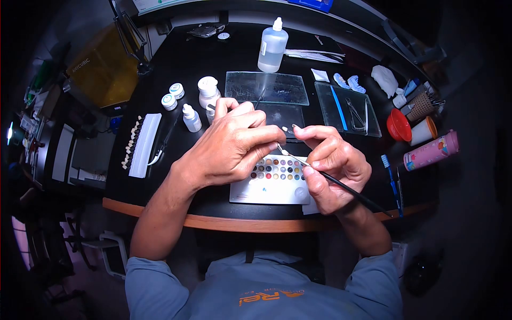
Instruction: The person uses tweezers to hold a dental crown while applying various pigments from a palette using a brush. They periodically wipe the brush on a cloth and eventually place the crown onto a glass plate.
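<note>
My left hand (234, 146) was curled closed around a thin tool (260, 99) whose dark tip stuck up past my knuckles, and my right hand (333, 173) pinched a fine brush (341, 184) like a pen, its pale tip meeting my left fingertips, where I could not tell what small piece they gripped. Both hands hovered just above the white colour palette (269, 184), which lay near the front wooden edge (240, 223) of the black tabletop (176, 80). Open room was scarce: a row of small jars and dropper bottles (192, 117) stood just left of my hands, a white strip of tooth samples (143, 144) lay further left, and two glass slabs (266, 88) sat behind. A tall clear bottle (272, 47) stood at the back. On the right, a red cup (398, 125), a pink tube (431, 151) and a blue toothbrush (391, 178) crowded the tabletop's edge. The room around was dark; a yellow-hooded machine (104, 69) at the left read "ANYCUBIC", and my grey-blue shirt (266, 296) bore orange lettering I could not read whole.
</note>
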Tool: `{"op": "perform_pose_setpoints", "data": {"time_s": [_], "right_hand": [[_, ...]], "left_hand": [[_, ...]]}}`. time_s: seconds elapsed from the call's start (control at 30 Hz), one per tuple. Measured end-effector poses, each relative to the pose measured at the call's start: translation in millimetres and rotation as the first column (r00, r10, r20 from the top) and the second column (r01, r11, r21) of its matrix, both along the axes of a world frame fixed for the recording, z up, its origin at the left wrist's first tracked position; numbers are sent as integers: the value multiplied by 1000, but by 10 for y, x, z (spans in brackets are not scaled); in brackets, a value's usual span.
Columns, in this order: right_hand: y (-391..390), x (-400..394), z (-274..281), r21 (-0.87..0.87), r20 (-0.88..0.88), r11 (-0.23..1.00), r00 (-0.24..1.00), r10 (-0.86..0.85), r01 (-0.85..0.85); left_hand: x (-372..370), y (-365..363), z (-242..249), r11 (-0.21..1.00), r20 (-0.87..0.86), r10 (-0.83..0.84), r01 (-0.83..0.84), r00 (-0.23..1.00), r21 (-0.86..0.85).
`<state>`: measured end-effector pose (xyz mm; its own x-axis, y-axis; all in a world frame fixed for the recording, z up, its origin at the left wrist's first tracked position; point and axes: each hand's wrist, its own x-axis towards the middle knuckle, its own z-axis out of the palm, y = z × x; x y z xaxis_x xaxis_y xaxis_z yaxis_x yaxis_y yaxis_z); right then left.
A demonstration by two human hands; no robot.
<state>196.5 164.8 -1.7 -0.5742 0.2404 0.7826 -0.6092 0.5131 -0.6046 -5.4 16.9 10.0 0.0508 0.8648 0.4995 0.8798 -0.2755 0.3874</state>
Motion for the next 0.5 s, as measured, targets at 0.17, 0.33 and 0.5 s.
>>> {"op": "perform_pose_setpoints", "data": {"time_s": [0.17,0.33,0.5], "right_hand": [[-69,3,-9,-56,-11,998,1000,15,-15],[-55,34,27,33,-9,999,1000,-26,27],[-41,43,44,126,-10,989,997,-72,72]], "left_hand": [[36,14,-30,997,-78,6,-1,997,74],[65,18,-6,995,-87,17,-8,996,97],[68,12,0,995,-104,17,-7,994,101]]}}
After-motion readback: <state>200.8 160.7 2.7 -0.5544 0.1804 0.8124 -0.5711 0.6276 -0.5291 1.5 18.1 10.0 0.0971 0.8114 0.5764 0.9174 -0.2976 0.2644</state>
